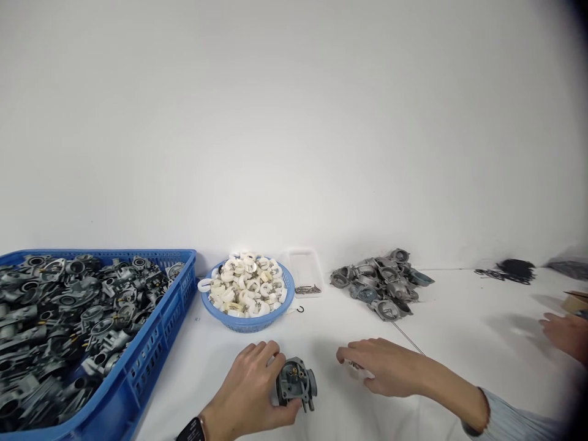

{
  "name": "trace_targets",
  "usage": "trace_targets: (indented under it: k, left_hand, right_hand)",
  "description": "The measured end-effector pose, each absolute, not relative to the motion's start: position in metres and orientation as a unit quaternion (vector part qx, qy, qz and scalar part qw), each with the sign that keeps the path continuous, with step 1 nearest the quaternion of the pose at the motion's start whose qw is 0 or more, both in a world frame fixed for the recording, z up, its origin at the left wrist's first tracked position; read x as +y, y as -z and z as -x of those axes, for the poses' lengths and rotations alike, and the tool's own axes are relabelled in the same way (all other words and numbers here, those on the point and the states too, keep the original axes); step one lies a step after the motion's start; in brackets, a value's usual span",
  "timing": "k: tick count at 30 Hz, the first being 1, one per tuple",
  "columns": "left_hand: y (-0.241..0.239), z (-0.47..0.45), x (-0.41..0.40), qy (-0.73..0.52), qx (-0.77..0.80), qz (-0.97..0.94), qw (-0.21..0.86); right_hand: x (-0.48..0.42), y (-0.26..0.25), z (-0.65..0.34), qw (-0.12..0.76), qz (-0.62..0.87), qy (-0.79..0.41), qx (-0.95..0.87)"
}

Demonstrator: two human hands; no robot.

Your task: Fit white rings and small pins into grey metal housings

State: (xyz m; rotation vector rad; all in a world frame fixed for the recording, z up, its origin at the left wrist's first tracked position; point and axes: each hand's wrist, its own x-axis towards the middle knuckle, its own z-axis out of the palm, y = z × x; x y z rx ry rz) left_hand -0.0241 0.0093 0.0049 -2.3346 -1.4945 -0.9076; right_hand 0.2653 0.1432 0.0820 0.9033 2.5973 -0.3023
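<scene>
My left hand, with a dark watch at the wrist, is closed around a grey metal carburetor body. Its open chamber faces up, and small brass parts show inside. To the right of it, my right hand pinches a white plastic carburetor float, mostly hidden under the fingers. A gap separates that float from the carburetor body. Beyond my hands stands a round blue basket heaped with similar white floats.
A large blue crate full of carburetor bodies stands at left. Behind are a clear tray with thin metal pins, a pile of grey metal bowls and black rings. Another person's hand is at far right.
</scene>
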Motion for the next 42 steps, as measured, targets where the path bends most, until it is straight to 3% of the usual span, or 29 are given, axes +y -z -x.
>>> trace_targets:
  k: [4, 11, 19, 27, 42]
  left_hand:
    - [-0.005, 0.024, 0.009, 0.306, -0.513, 0.794, 0.111]
    - [-0.003, 0.025, 0.009, 0.295, -0.519, 0.795, 0.107]
    - [-0.004, 0.023, 0.008, 0.309, -0.525, 0.788, 0.088]
    - [-0.007, 0.029, 0.009, 0.305, -0.526, 0.791, 0.072]
    - [-0.007, 0.028, 0.009, 0.333, -0.513, 0.784, 0.102]
  right_hand:
    - [0.148, -0.078, -0.261, 0.195, -0.358, 0.107, 0.907]
    - [0.145, -0.074, -0.250, 0.152, -0.291, 0.102, 0.939]
    - [0.118, -0.128, -0.205, -0.033, -0.173, 0.122, 0.977]
    - [0.106, -0.115, -0.167, 0.034, -0.112, 0.078, 0.990]
    - [0.114, -0.104, -0.162, 0.048, -0.115, 0.146, 0.981]
